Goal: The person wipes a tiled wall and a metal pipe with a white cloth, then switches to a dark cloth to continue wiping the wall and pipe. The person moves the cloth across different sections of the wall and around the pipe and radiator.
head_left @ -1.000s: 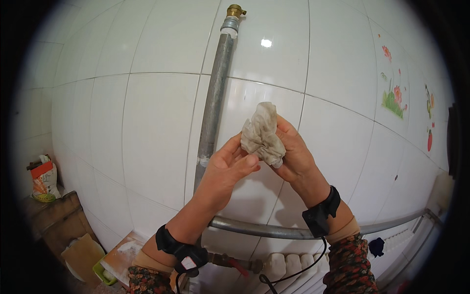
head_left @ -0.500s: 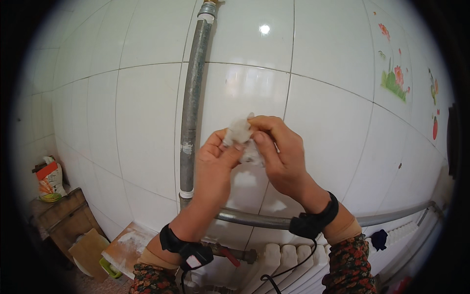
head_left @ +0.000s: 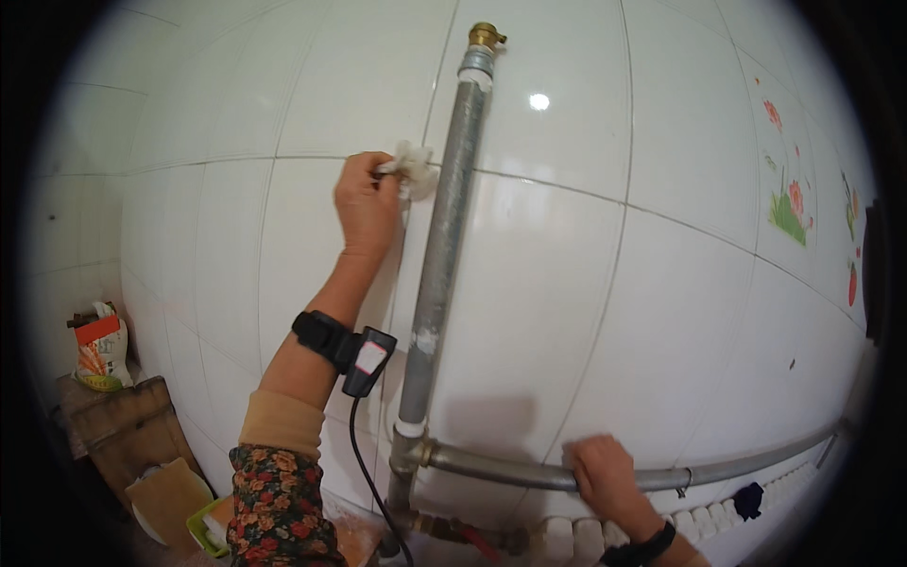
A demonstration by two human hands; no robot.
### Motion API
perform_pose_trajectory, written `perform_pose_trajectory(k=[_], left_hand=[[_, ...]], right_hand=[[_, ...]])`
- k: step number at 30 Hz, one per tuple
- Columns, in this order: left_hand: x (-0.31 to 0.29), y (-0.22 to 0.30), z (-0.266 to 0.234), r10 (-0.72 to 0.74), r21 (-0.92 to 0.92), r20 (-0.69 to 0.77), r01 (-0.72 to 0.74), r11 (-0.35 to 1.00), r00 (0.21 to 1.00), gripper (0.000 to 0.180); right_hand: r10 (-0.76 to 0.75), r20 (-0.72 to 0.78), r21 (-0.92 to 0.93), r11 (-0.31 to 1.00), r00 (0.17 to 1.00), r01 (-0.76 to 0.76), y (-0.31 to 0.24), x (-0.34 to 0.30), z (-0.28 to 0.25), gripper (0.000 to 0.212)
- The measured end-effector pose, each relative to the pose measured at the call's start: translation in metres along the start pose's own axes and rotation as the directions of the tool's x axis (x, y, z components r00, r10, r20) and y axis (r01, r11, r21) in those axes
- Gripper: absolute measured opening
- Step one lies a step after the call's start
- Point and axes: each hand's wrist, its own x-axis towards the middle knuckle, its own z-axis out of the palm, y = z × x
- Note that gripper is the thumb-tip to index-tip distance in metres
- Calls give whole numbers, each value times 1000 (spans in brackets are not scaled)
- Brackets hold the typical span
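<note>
My left hand [head_left: 367, 203] is raised beside the upright grey pipe [head_left: 449, 255]. Its closed fingers pinch a crumpled white wad [head_left: 413, 172] at the tile joint just left of the pipe; whether it is cloth or paper I cannot tell. Lower right, my right hand [head_left: 603, 475] has its fingers curled in at the horizontal grey pipe [head_left: 510, 469], which passes behind it. Its palm side is hidden, so anything inside it does not show. A brass fitting [head_left: 486, 38] caps the upright pipe.
White tiles [head_left: 529, 283] cover the wall. A white radiator [head_left: 704, 520] with a dark cloth [head_left: 748, 501] runs below. A red-handled valve [head_left: 477, 541] sits under the pipe joint. At left stand a wooden board [head_left: 123, 430], a printed bag [head_left: 100, 352] and a green container [head_left: 203, 524].
Both hands were together at the white wad. My left hand has carried it up and left, to the pipe's left side; my right hand has dropped to the horizontal pipe. The view has shifted.
</note>
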Motion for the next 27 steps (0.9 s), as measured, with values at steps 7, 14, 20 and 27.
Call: perform_pose_trajectory(k=[7,14,20,27], left_hand=[[-20,-21,-19,658,127,422,-759,638,624,33],[47,-32,10,681,229,449,-811,538,578,40],[155,-11,79,699,344,389,-798,494,600,50],[193,4,106,665,255,319,-737,626,676,35]], right_hand=[[29,-138,-112,993,990,-45,5,-22,22,24],[52,-70,-92,994,996,-58,3,-18,19,25],[86,-93,-61,994,992,-92,1,-17,18,25],[100,-111,-82,991,989,-109,-1,-18,16,26]])
